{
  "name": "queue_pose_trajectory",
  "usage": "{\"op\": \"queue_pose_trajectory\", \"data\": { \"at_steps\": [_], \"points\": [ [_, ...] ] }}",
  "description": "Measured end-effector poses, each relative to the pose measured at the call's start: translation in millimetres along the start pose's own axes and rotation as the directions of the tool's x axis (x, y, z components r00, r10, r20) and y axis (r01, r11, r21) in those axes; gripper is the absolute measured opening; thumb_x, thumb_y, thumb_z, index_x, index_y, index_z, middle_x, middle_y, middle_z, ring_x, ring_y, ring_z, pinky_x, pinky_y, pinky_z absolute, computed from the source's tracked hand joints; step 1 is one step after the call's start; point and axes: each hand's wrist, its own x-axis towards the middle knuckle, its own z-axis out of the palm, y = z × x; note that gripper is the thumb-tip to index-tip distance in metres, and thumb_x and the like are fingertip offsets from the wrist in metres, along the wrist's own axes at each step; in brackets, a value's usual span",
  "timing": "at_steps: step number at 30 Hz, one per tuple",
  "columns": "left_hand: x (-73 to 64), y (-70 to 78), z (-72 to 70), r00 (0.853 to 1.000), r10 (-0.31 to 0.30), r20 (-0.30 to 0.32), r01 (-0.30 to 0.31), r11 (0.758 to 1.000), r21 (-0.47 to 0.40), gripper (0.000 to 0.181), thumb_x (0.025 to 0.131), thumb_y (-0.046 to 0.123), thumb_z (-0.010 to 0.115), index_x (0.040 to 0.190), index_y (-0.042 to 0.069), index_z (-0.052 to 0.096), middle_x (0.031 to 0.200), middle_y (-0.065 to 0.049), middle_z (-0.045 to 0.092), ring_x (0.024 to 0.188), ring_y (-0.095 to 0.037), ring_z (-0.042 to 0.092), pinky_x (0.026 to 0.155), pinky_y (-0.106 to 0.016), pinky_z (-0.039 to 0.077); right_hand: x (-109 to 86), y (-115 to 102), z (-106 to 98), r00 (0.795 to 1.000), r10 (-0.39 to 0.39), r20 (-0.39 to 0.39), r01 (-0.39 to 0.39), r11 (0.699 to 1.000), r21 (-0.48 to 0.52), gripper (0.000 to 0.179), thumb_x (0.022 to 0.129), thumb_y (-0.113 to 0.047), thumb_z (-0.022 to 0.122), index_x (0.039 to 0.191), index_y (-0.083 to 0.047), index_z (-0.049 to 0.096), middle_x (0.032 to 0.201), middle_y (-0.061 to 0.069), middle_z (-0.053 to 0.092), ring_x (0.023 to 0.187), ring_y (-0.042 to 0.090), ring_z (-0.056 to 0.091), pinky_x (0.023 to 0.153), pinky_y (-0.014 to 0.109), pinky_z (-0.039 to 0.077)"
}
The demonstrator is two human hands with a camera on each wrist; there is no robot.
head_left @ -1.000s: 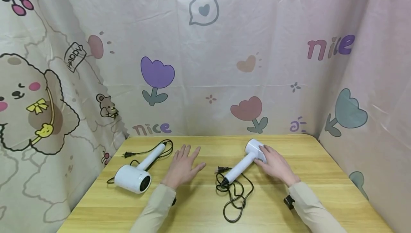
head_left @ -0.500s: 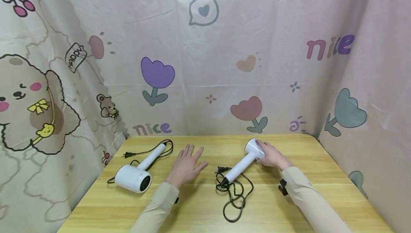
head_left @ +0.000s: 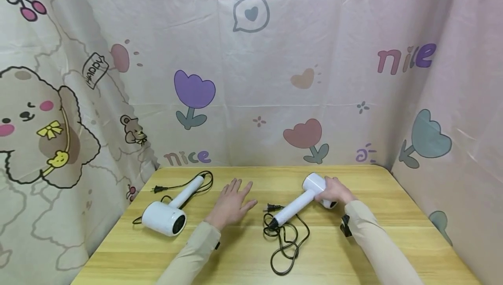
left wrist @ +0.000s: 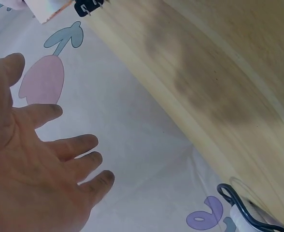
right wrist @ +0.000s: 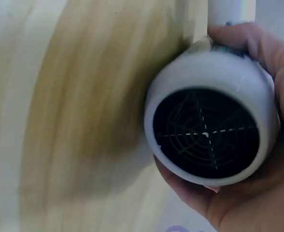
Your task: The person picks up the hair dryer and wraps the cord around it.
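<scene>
A white hair dryer [head_left: 294, 207] lies at the right of the table, its handle angled down to the left toward a tangled black cord [head_left: 292, 243]. My right hand [head_left: 335, 190] grips its barrel from the right side. In the right wrist view the fingers and thumb curl round the barrel, and the dark round grille [right wrist: 207, 133] faces the camera. My left hand [head_left: 229, 205] hovers over the middle of the table with fingers spread, holding nothing; its palm [left wrist: 40, 169] shows in the left wrist view. Left of it lies a second white hair dryer [head_left: 159, 217].
The second dryer's black cord and plug [head_left: 158, 189] lie behind it at the far left. A black plug [head_left: 272, 207] rests beside the right dryer's handle. The wooden table [head_left: 243, 259] backs onto a printed curtain [head_left: 251, 62] that also hangs on both sides.
My right hand has shifted round the barrel and now grips it; the right dryer has tilted slightly, showing its dark end. My left hand has drifted a little to the right.
</scene>
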Motion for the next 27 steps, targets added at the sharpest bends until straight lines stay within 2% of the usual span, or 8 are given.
{"op": "queue_pose_trajectory", "data": {
  "at_steps": [2,5,13,16,20,22,24,27],
  "points": [
    [0.0,0.8,-0.5,1.000,-0.008,-0.003,0.008,1.000,-0.008,0.066,0.100,0.056,0.040,0.154,0.018,0.032,0.156,-0.024,0.030,0.145,-0.043,0.026,0.118,-0.057,0.023,-2.1,3.2,-0.1,1.000,0.029,0.006,-0.029,0.999,0.018,0.068,0.063,-0.020,0.081,0.114,0.013,0.051,0.094,0.018,0.054,0.081,0.027,0.054,0.067,0.035,0.052],
    [-0.3,1.9,-1.1,1.000,-0.018,-0.007,0.018,1.000,-0.018,0.066,0.100,0.056,0.040,0.154,0.018,0.032,0.155,-0.025,0.031,0.144,-0.043,0.027,0.118,-0.057,0.025,-5.0,7.8,0.2,0.998,0.058,0.013,-0.059,0.996,0.060,0.065,0.064,-0.021,0.082,0.111,0.012,0.051,0.092,0.017,0.057,0.078,0.026,0.057,0.064,0.033,0.053],
    [0.7,3.9,-0.7,0.999,-0.033,-0.021,0.031,0.998,-0.063,0.069,0.100,0.058,0.037,0.154,0.016,0.031,0.154,-0.025,0.033,0.143,-0.042,0.030,0.116,-0.056,0.029,-14.1,19.3,-2.9,0.996,0.072,-0.050,-0.062,0.982,0.178,0.069,0.066,-0.020,0.082,0.115,0.012,0.045,0.092,0.019,0.060,0.074,0.025,0.061,0.061,0.033,0.055],
    [0.3,4.9,-1.4,0.999,-0.037,-0.036,0.034,0.995,-0.090,0.069,0.101,0.058,0.037,0.154,0.014,0.031,0.152,-0.025,0.035,0.142,-0.041,0.034,0.113,-0.056,0.033,-17.6,21.7,-4.7,0.994,0.088,-0.066,-0.071,0.972,0.226,0.072,0.067,-0.022,0.082,0.119,0.011,0.044,0.097,0.021,0.059,0.077,0.025,0.061,0.062,0.032,0.055],
    [1.0,7.4,-2.2,0.998,-0.025,-0.058,0.016,0.990,-0.144,0.071,0.101,0.059,0.034,0.153,0.012,0.032,0.150,-0.023,0.041,0.137,-0.038,0.041,0.111,-0.054,0.038,-19.7,21.0,-8.7,0.988,0.108,-0.114,-0.073,0.958,0.279,0.083,0.070,-0.025,0.082,0.131,0.009,0.038,0.109,0.025,0.058,0.084,0.027,0.061,0.066,0.032,0.056],
    [2.1,10.4,-2.8,0.998,-0.022,-0.061,0.009,0.979,-0.206,0.072,0.101,0.060,0.033,0.153,0.010,0.033,0.149,-0.021,0.044,0.136,-0.038,0.044,0.111,-0.053,0.038,-19.7,18.8,-11.7,0.983,0.109,-0.148,-0.060,0.952,0.300,0.090,0.071,-0.027,0.083,0.138,0.008,0.034,0.114,0.026,0.057,0.087,0.028,0.062,0.068,0.033,0.057],
    [3.4,15.5,-4.3,0.998,-0.025,-0.057,0.007,0.956,-0.294,0.072,0.101,0.060,0.033,0.151,0.009,0.035,0.146,-0.020,0.048,0.132,-0.037,0.048,0.110,-0.053,0.039,-19.8,15.5,-15.8,0.977,0.110,-0.183,-0.047,0.947,0.319,0.095,0.072,-0.029,0.083,0.143,0.006,0.030,0.118,0.027,0.056,0.089,0.029,0.063,0.069,0.033,0.057],
    [6.5,27.2,-6.0,0.999,-0.031,-0.045,0.007,0.887,-0.461,0.070,0.100,0.056,0.040,0.147,0.004,0.040,0.133,-0.020,0.059,0.120,-0.034,0.059,0.101,-0.050,0.048,-20.7,8.6,-22.0,0.965,0.109,-0.237,-0.029,0.948,0.318,0.099,0.072,-0.033,0.084,0.146,0.004,0.029,0.121,0.026,0.056,0.094,0.032,0.063,0.072,0.033,0.056]
  ]
}}
